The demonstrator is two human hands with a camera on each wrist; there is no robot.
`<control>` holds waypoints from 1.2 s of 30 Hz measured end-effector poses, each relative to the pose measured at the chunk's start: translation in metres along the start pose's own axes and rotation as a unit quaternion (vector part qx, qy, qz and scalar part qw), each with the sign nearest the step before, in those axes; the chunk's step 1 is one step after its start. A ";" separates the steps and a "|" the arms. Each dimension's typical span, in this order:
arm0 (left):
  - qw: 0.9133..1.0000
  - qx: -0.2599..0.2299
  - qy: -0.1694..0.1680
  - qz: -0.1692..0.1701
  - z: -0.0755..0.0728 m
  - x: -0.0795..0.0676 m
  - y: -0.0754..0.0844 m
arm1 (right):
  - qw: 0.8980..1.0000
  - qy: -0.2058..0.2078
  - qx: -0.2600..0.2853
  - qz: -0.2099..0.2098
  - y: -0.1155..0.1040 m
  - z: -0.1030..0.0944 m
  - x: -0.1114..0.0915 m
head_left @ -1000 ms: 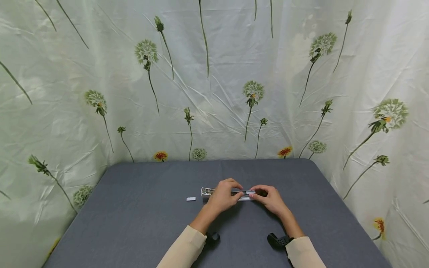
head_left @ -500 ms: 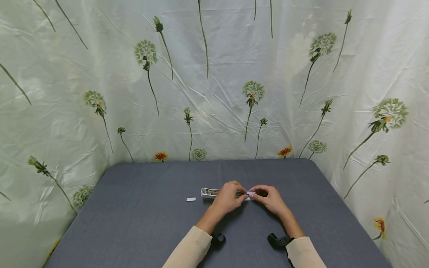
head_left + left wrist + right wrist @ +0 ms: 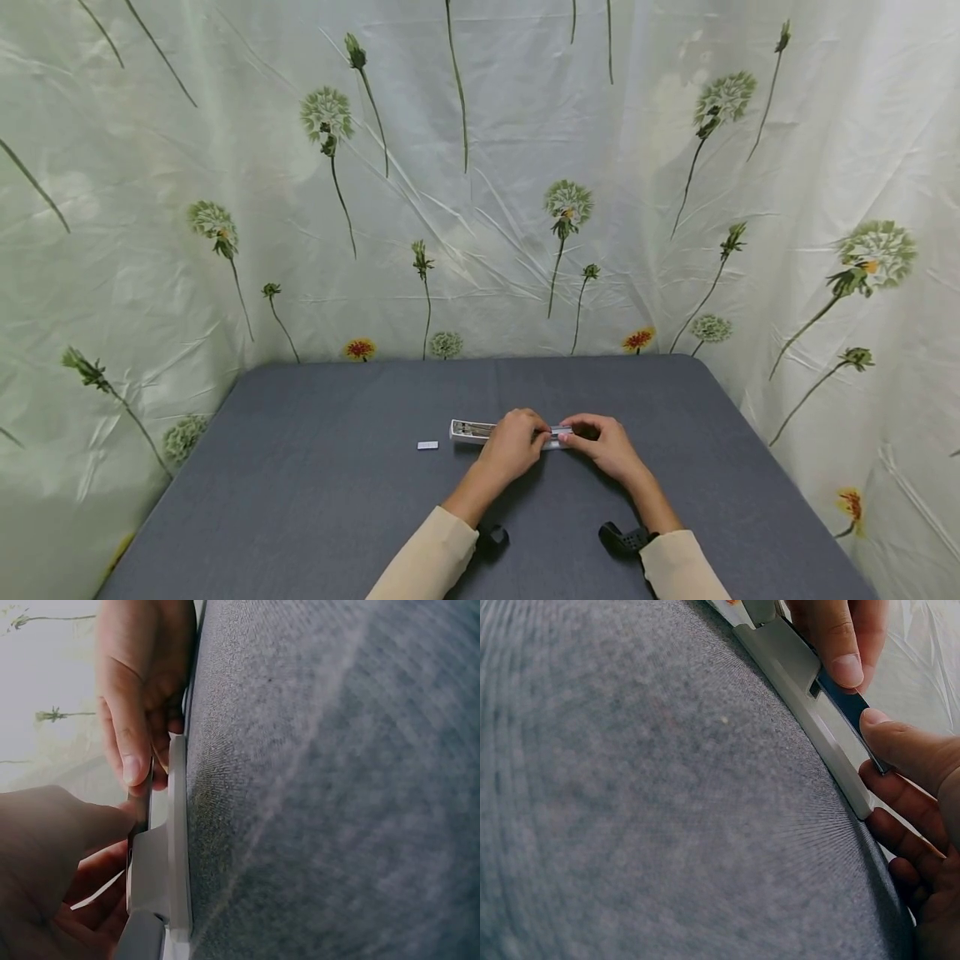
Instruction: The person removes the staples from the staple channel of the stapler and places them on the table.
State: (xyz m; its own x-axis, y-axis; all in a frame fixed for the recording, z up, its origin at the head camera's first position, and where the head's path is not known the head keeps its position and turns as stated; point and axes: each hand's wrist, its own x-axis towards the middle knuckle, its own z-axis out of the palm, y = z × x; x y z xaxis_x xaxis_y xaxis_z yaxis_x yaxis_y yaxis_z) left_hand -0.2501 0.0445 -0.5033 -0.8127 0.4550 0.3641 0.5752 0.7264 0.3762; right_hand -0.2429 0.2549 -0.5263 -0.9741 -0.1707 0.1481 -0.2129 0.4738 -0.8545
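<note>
Stapler (image 3: 470, 431), long axis left to right, lower centre.
Right hand (image 3: 602, 447) pinches the right end of its rail (image 3: 849, 705); left hand (image 3: 512, 443) pinches just beside.

This is a small work spot screened off by a hanging, and whether it belongs to a home, an office or a studio cannot be told. A pale, shiny, creased curtain (image 3: 495, 225) printed with dandelions and orange flowers fills the upper frame and runs down both sides, hiding the room beyond. It hangs just behind the far edge of a table (image 3: 322, 500) with a dark grey, cloth-like surface and rounded far corners, across the lower middle.
</note>
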 end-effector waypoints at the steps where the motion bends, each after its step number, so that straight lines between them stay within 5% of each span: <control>1: 1.000 0.000 -0.001 0.001 0.000 0.000 0.000 | 1.000 0.000 -0.001 0.000 0.000 0.000 0.000; 22: 0.999 -0.040 -0.014 0.000 0.000 0.003 0.001 | 1.000 -0.002 -0.001 -0.003 0.001 -0.001 -0.001; 36: 0.995 -0.088 0.029 -0.025 0.004 0.005 -0.001 | 1.000 -0.012 -0.008 -0.011 0.001 -0.002 0.000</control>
State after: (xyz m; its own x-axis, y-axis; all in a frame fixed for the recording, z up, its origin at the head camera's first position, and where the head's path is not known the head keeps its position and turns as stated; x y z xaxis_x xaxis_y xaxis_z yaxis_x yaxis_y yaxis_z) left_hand -0.2552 0.0485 -0.5052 -0.8371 0.3864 0.3873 0.5455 0.6431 0.5375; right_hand -0.2429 0.2568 -0.5261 -0.9670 -0.2022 0.1550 -0.2362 0.4840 -0.8426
